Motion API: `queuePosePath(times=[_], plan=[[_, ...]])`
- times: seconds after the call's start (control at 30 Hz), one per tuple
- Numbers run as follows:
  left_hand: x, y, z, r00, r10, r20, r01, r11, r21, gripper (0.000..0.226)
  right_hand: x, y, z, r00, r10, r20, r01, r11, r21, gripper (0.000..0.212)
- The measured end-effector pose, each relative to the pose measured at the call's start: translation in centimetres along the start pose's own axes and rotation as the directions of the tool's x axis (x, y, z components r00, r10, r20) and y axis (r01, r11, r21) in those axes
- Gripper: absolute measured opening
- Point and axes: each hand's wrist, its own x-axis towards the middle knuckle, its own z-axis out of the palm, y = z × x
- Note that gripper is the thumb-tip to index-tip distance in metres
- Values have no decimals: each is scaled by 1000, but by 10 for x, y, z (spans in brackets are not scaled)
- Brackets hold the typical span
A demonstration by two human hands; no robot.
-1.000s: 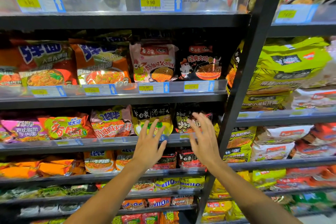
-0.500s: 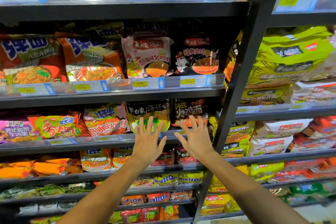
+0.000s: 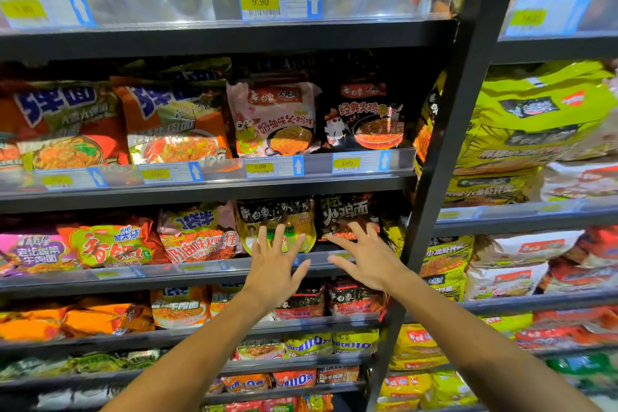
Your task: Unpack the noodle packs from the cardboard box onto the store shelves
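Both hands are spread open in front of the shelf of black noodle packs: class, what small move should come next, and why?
Probably press forward and settle the packs upright. The left hand is open before the black-and-yellow pack, the right hand before the black pack; neither holds anything, and the packs sit at the shelf's front rail. No cardboard box is in view.
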Motion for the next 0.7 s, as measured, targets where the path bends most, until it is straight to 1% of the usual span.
queuePosePath(times=[0.13,0.2,0.27,0.33,0.37,0.43,0.5,0.57,0.6,0.63,0.67,0.7], plan=[[-7,-2,-5,998,54,42,-54,998,-10,92,4,4,-3,999,44,13,-45,999,27,58],[-13,-3,-13,996,68,49,-66,996,-53,90,-1,2,-4,999,49,7,-49,999,17,63],[-22,-6,-25,995,103,-8,-103,991,-87,78,-12,-3,-6,999,1,-53,-1,1000,7,71],[-33,-12,-37,983,151,-108,-165,977,-131,63,-29,-8,-15,987,-73,-142,78,996,31,61],[-37,-15,-44,968,174,-181,-203,967,-152,58,-38,-11,-24,975,-106,-194,120,991,62,55],[-43,-19,-64,908,233,-347,-297,944,-142,51,-54,-19,-50,927,-184,-326,223,971,85,50],[-43,-18,-90,822,272,-500,-376,919,-116,46,-63,-29,-84,823,-265,-502,330,943,44,46],[-38,-14,-125,740,265,-618,-415,903,-108,43,-65,-38,-121,731,-282,-622,370,929,14,43],[-34,-12,-142,703,256,-663,-423,901,-100,42,-63,-42,-139,703,-272,-657,365,931,5,42],[-29,-10,-158,679,250,-691,-422,902,-88,41,-61,-45,-154,688,-256,-679,346,938,-3,42],[-22,-8,-171,671,248,-699,-414,907,-76,43,-56,-45,-166,687,-239,-686,318,948,-12,42],[-14,-7,-182,682,245,-689,-394,917,-64,46,-49,-44,-174,703,-219,-677,280,960,-19,43]])
